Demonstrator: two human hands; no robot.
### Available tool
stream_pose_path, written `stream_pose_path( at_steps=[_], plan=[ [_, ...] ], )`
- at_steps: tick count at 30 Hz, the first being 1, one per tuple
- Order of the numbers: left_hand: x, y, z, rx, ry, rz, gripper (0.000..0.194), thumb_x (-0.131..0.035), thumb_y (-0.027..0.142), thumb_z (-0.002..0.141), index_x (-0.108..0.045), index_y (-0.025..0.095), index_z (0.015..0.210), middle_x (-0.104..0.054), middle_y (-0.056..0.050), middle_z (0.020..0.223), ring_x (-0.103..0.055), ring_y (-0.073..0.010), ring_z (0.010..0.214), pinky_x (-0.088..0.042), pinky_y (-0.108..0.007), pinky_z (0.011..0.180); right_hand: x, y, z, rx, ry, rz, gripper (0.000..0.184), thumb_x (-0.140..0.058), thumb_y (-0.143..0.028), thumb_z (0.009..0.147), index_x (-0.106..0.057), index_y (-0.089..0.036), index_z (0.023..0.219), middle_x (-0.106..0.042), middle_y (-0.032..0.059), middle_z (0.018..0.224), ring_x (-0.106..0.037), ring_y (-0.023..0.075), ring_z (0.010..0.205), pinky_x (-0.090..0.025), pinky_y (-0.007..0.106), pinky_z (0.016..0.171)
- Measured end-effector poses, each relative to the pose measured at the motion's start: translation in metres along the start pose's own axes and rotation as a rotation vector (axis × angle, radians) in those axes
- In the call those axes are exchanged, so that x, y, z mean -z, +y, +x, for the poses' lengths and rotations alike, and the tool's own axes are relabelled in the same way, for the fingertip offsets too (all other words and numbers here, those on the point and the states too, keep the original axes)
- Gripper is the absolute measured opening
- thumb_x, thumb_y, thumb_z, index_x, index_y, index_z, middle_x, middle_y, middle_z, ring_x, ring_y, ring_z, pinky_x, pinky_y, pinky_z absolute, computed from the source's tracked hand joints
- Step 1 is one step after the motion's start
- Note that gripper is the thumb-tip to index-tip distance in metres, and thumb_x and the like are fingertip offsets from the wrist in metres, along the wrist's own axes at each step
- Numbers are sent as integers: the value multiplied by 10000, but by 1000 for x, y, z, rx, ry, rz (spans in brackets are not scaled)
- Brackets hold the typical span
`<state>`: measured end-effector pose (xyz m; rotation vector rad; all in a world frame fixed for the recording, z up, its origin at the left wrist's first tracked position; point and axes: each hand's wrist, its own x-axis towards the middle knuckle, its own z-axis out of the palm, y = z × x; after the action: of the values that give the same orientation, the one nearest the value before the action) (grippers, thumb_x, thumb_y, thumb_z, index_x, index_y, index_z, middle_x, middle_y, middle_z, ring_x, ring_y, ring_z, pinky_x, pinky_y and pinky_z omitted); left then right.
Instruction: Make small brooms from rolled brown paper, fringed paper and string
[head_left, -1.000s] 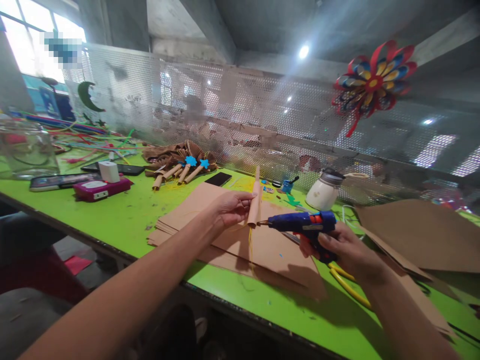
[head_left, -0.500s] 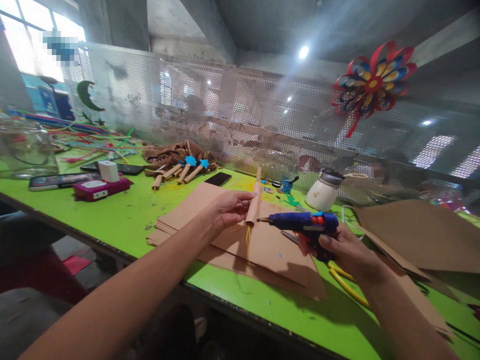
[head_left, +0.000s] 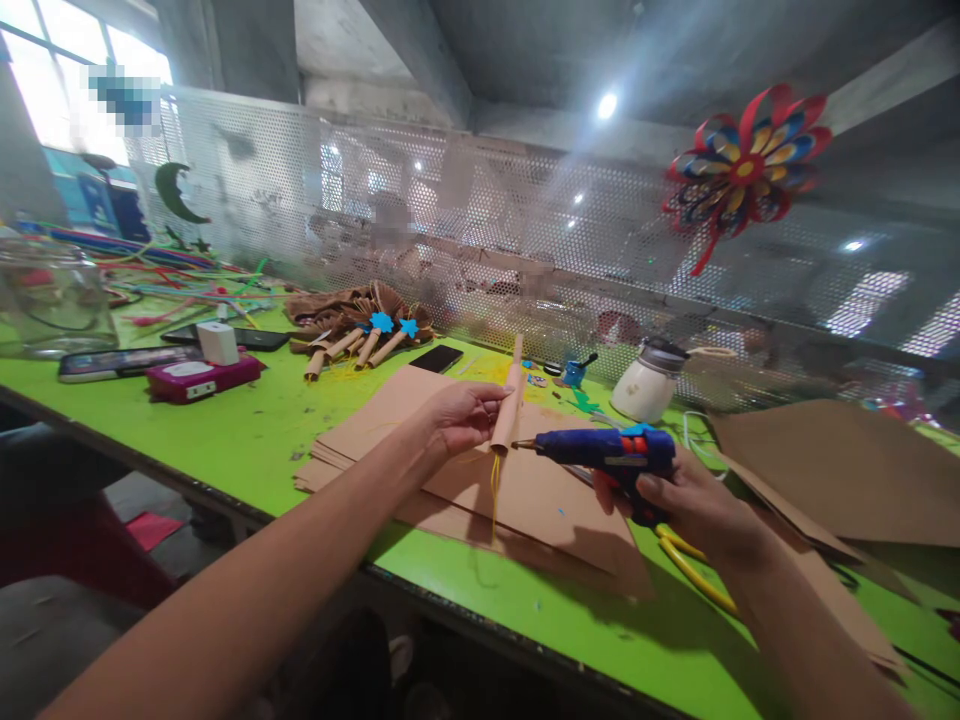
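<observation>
The left hand (head_left: 466, 412) pinches a paper tube (head_left: 506, 415); the right hand (head_left: 686, 495) grips a glue gun (head_left: 589, 449). A slip could push the nozzle (head_left: 526, 444) against the left hand.

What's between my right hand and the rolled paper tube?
In the head view, a blue glue gun, held in the right hand, nozzle toward the paper tube.
</observation>
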<state>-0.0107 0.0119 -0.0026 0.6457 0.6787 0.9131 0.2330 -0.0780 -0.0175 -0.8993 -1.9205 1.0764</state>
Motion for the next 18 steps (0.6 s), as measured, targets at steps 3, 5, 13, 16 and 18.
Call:
stream_pose_path(
  at_steps=[3, 5, 13, 16, 18],
  plan=[
    [-1, 0, -2, 14, 23, 10, 151, -467, 38, 818, -574, 24, 924, -654, -90, 659, -621, -145, 540, -534, -258, 602, 3, 1, -2, -6, -51, 15, 422, -593, -528, 758, -662, -118, 837, -624, 89, 689, -481, 135, 540, -329, 250, 469],
    [-1, 0, -2, 8, 32, 14, 137, -470, 40, 817, -575, 34, 905, -649, -83, 647, -625, -148, 542, -532, -257, 597, 4, 0, -4, -6, -78, 29, 429, -591, -530, 755, -662, -120, 863, -627, 91, 698, -481, 137, 547, -331, 255, 476],
    [2, 0, 2, -24, 3, 4, 108, -476, 24, 805, -575, 45, 845, -621, -60, 615, -611, -130, 540, -537, -254, 644, -1, -1, 1, 28, 16, 54, 365, -600, -483, 780, -668, -137, 872, -640, 105, 765, -547, 167, 639, -419, 283, 568],
    [2, 0, 1, -21, -7, 15, 111, -479, 27, 801, -580, 54, 837, -630, -68, 635, -616, -135, 552, -537, -255, 632, 0, 2, 2, -2, -34, 24, 396, -601, -487, 777, -666, -127, 929, -645, 112, 798, -546, 164, 650, -425, 284, 586],
    [2, 0, 1, -20, 3, 18, 103, -493, 33, 791, -584, 61, 828, -633, -69, 646, -618, -140, 560, -540, -268, 636, 2, 2, 0, -15, -72, 29, 400, -619, -489, 759, -667, -131, 930, -647, 108, 807, -557, 170, 665, -433, 289, 600]
  ],
)
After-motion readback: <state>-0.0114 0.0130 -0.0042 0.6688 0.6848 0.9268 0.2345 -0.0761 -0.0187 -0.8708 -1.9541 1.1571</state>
